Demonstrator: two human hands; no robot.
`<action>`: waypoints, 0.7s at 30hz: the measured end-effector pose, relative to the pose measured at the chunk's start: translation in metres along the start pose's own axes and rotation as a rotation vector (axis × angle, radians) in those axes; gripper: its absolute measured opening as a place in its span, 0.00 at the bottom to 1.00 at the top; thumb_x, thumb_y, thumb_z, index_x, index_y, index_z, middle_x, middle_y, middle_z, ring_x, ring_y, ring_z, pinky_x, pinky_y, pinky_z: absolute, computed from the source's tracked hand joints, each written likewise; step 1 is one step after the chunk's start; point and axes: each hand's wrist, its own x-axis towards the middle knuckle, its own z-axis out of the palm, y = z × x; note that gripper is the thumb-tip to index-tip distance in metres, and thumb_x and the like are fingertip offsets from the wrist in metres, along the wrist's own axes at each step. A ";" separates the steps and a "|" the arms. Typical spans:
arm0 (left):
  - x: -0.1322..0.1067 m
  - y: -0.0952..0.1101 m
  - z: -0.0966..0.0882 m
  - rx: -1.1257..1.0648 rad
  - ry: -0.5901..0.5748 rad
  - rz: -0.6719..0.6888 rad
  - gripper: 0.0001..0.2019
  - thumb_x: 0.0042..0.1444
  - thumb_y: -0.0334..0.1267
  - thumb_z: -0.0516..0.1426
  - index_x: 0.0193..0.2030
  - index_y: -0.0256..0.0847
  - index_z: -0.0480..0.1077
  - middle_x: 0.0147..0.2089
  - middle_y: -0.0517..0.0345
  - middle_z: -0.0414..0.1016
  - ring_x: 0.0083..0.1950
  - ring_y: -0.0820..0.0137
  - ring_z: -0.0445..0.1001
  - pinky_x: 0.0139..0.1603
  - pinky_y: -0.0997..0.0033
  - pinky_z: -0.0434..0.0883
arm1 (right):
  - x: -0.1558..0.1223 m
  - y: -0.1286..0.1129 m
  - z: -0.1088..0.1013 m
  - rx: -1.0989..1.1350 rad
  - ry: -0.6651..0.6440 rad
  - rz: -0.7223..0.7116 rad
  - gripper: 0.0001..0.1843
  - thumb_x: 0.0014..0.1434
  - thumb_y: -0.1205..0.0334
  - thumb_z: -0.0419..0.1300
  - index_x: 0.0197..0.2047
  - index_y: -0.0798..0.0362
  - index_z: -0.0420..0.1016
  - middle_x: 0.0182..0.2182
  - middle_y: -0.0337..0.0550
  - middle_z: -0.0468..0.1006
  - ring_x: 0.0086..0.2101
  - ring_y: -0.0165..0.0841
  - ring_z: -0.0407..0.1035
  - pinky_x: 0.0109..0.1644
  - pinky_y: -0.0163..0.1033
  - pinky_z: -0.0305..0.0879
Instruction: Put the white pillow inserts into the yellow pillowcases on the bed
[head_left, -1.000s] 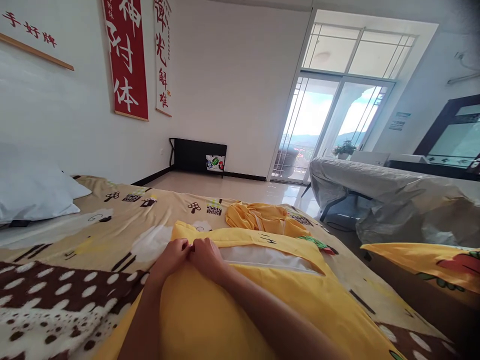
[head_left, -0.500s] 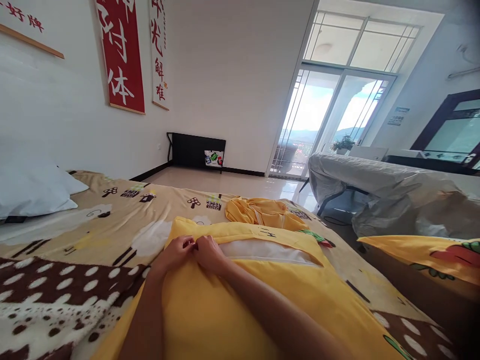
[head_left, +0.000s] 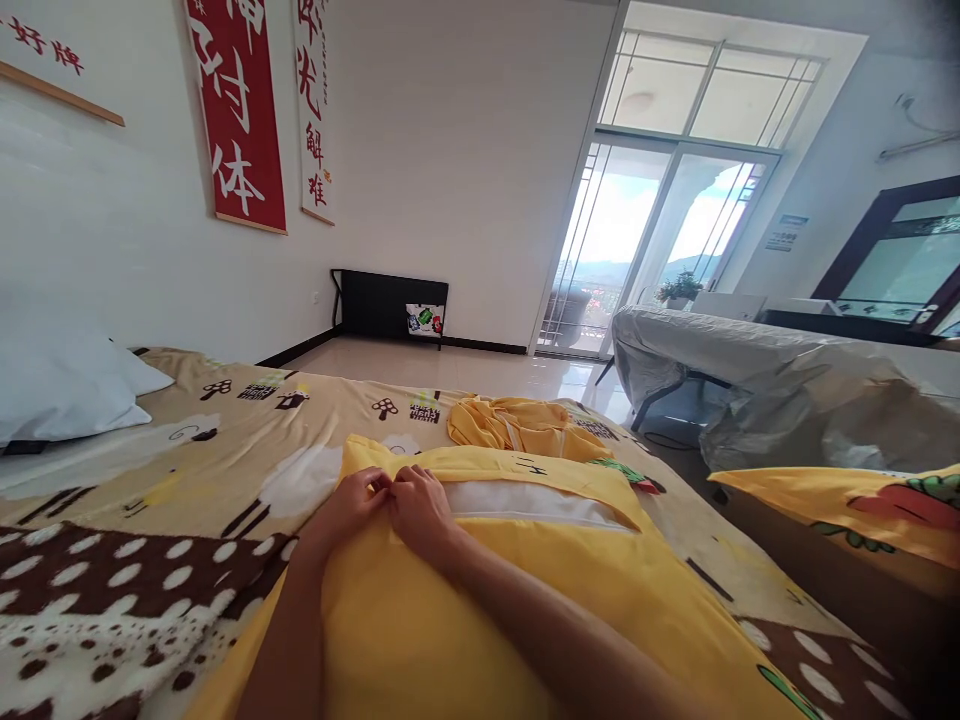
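The yellow pillowcase point(head_left: 412, 620) lies on the printed bedspread point(head_left: 247, 440), centre foreground. Its slit point(head_left: 574, 519) exposes the white insert point(head_left: 525, 500). The left hand point(head_left: 351, 508) and right hand point(head_left: 424, 512) meet at the slit's left end. The fingers of both hands pinch the pillowcase edge there; the exact part gripped is hidden. Beyond it, a crumpled yellow cloth point(head_left: 480, 424) rests on the bedspread.
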 end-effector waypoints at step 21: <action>0.014 -0.010 0.023 -0.122 0.120 -0.074 0.13 0.51 0.44 0.49 0.28 0.38 0.68 0.30 0.54 0.75 0.35 0.64 0.71 0.36 0.68 0.66 | -0.010 0.006 0.010 -0.068 0.134 -0.153 0.11 0.61 0.67 0.53 0.40 0.56 0.76 0.39 0.47 0.74 0.43 0.37 0.62 0.51 0.41 0.59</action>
